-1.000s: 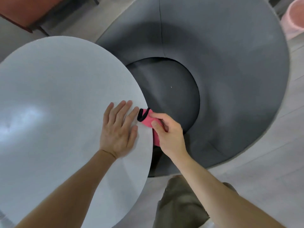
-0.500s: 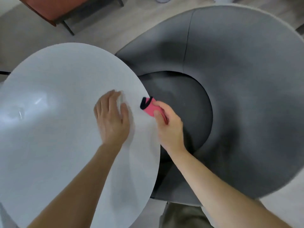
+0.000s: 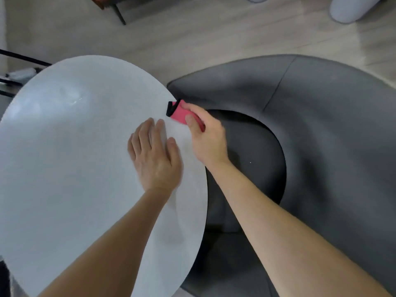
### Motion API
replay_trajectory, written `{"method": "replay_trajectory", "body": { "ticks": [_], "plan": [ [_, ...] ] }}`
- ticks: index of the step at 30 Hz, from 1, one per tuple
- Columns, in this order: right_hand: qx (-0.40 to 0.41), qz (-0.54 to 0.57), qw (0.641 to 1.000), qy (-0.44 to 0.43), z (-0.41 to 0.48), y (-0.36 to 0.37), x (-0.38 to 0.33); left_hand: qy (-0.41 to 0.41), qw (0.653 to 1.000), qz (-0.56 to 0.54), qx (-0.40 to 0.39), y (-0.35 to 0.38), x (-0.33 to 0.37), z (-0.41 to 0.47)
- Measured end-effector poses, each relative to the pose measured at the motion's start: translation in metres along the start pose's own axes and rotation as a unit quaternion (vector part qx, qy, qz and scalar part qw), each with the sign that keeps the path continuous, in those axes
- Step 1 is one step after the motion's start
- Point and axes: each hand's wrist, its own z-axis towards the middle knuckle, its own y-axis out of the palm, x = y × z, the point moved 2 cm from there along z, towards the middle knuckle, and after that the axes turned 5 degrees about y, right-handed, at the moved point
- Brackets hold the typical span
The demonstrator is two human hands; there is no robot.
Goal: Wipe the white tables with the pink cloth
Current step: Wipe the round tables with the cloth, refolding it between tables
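A round white table (image 3: 70, 159) fills the left half of the view. My left hand (image 3: 155, 156) lies flat on its top near the right rim, fingers straight. My right hand (image 3: 206, 137) grips a folded pink cloth (image 3: 179, 113) with a black edge, thumb on top, and holds it against the table's right edge. Part of the cloth is hidden under my fingers.
A grey round armchair (image 3: 317, 129) stands right against the table's right side, its dark seat under my right forearm. Light wooden floor lies beyond. A dark furniture leg (image 3: 119, 12) shows at top left, and white rounded objects (image 3: 351, 8) at top right.
My right hand has slid the cloth farther along the table's rim, away from me. My left hand has stayed flat on the top, moving along with it. The camera has tilted forward.
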Motion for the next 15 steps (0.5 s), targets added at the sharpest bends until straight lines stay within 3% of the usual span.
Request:
{"method": "replay_trajectory", "body": {
  "ticks": [5, 8, 12, 15],
  "plan": [
    [0.018, -0.011, 0.999, 0.038, -0.076, -0.029, 0.027, -0.011, 1.000, -0.002, -0.019, -0.001, -0.001, 0.000],
    [0.013, -0.024, 0.999, 0.030, -0.022, -0.009, 0.000, -0.010, 1.000, -0.001, -0.015, 0.000, 0.000, 0.000],
    [-0.079, -0.097, 0.991, -0.057, 0.095, 0.042, -0.049, -0.009, 1.000, 0.008, -0.008, -0.001, 0.001, 0.000],
    [-0.128, -0.151, 0.974, -0.106, 0.121, 0.057, -0.059, -0.013, 1.000, 0.009, -0.006, -0.002, 0.002, 0.000]
  ]
}}
